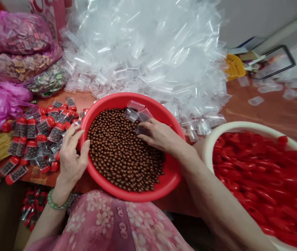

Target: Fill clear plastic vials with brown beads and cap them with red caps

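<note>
A red basin (pixel 173 174) holds many small brown balls (pixel 122 150). Clear plastic containers (pixel 135 108) lie on the balls near the far rim. Inside the basin, my right hand (pixel 155 134) has its fingers closed around a clear container (pixel 142 130), just above the balls. At the basin's left rim is my left hand (pixel 73 151), fingers apart and nothing in them. Beside it on the left lies a pile of filled containers with red caps (pixel 44 130).
A large heap of clear containers (pixel 143 52) rises behind the basin. To the right stands a white tub (pixel 208 150) of red caps (pixel 263 181). Pink bags (pixel 17 35) are stacked at the left, and a box with filled containers (pixel 32 205) sits below the table edge.
</note>
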The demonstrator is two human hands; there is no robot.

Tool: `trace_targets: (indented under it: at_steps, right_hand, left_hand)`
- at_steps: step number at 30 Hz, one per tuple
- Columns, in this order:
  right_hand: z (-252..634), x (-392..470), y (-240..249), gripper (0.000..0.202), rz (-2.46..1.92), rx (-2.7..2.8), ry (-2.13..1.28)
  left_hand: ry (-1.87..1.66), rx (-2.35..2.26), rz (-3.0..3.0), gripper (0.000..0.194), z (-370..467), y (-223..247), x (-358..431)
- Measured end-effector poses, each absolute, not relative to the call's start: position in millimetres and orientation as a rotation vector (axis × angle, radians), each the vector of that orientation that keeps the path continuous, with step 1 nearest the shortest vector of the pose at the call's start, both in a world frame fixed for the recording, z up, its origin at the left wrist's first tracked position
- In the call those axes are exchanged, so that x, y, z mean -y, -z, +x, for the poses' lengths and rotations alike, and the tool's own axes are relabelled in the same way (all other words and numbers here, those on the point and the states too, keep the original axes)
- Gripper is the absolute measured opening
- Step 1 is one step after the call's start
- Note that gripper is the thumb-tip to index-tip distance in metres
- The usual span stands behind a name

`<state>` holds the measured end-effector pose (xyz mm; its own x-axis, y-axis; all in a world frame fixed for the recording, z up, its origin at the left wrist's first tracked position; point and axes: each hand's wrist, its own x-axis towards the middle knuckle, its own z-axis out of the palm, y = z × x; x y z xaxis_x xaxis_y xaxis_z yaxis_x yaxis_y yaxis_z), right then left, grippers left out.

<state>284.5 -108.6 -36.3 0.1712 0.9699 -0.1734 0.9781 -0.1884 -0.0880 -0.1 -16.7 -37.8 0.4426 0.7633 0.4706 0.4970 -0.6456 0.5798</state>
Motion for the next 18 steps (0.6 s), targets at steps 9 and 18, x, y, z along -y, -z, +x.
trace_targets:
  at_steps: [9,18]
  right_hand:
    - [290.3,107.8,20.2,0.025,2.274,-2.147,0.793]
    - [234.7,85.7,15.0,0.031,1.820,-2.244,0.703]
  left_hand:
    - [-1.052,-0.840,2.425,0.025,21.0,38.3,40.9]
    - [-0.802,-0.897,2.625,0.032,27.2,40.5,39.3]
